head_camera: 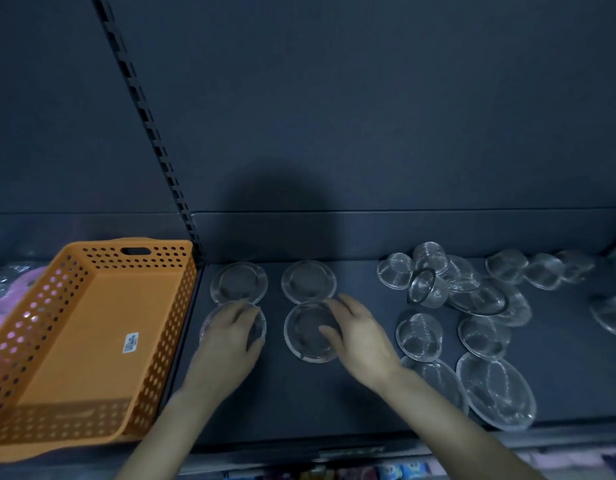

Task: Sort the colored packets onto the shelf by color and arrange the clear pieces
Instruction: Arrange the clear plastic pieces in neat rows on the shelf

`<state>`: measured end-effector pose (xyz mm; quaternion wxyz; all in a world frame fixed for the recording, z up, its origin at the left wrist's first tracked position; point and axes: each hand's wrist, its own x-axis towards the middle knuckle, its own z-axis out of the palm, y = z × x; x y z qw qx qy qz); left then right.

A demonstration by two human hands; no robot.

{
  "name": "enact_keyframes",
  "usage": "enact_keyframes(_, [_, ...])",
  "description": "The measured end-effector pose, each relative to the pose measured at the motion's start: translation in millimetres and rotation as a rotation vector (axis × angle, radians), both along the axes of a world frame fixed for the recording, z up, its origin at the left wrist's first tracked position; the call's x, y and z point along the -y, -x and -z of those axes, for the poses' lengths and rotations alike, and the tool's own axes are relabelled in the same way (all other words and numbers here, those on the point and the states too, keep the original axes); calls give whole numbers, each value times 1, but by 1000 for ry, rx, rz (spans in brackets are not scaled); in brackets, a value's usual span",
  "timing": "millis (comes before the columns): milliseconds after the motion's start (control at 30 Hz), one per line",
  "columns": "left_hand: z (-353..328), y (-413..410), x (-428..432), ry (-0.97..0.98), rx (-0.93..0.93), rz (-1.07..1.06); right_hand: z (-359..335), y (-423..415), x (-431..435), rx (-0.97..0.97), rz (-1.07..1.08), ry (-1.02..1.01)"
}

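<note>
Clear round dishes lie on the dark shelf (pixel 299 403). Two sit in a back row: one (pixel 239 282) on the left, one (pixel 308 280) to its right. My left hand (pixel 230 337) rests palm down over a front-left dish (pixel 259 327), fingers curled on its rim. My right hand (pixel 358 334) touches the right edge of the front-right dish (pixel 306 336), thumb on its face. To the right lies a jumbled heap of clear pieces (pixel 438 282), some tipped on edge, and a large clear plate (pixel 497 389) near the front.
An empty orange perforated basket (pixel 91 427) stands on the shelf's left part, overhanging the front edge. Pink packets (pixel 1 306) show behind it at far left. A slotted upright (pixel 150 133) divides the back panel. Colored packets (pixel 396 471) show on a lower shelf.
</note>
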<state>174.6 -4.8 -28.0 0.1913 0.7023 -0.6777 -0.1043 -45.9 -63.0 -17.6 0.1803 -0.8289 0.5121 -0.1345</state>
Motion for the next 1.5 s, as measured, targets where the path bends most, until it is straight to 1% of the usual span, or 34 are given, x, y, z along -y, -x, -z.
enact_keyframes(100, [-4, 28, 6, -26, -69, 79, 4, 37, -4, -24, 64, 136])
enact_keyframes(167, [-4, 50, 12, -16, -136, 147, 6, 65, -4, -109, 93, 229])
enact_keyframes(267, [-7, 86, 22, -9, -185, 280, 6, 104, -2, -248, 125, 222])
enact_keyframes(367, [-9, 127, 26, -42, -234, 393, 11, 138, -2, -236, 153, 168])
enact_keyframes(467, [-10, 165, 29, -87, -200, 583, 14, 160, -4, -223, 168, 153])
enact_keyframes(533, [-12, 185, 32, -154, -172, 705, 12, 171, -6, -213, 184, 144])
enact_keyframes(633, [-8, 201, 36, -236, -84, 806, 5, 185, -9, -155, 230, 147])
enact_keyframes(700, [-3, 206, 38, -228, -52, 809, 0, 192, -13, -123, 273, 122])
enact_keyframes(800, [1, 205, 39, -206, -88, 781, -8, 198, -20, -107, 369, 37])
enact_keyframes(867, [-1, 203, 41, -211, -114, 753, -9, 201, -25, -181, 410, -62])
enact_keyframes(967, [-6, 199, 47, -184, -118, 710, -9, 200, -28, -351, 430, -212])
enact_keyframes(1000, [-7, 197, 48, -173, -111, 693, -8, 198, -29, -375, 443, -259])
enact_keyframes(1067, [-9, 195, 50, -144, -98, 665, -7, 195, -30, -389, 463, -289])
enact_keyframes(1267, [-12, 185, 47, -89, -111, 598, -22, 184, -29, -307, 463, -253])
enact_keyframes(1433, [-18, 156, 37, -80, -186, 477, -49, 168, -33, -129, 412, -262])
enact_keyframes(1500, [-19, 140, 32, -86, -220, 427, -52, 151, -34, -30, 369, -221])
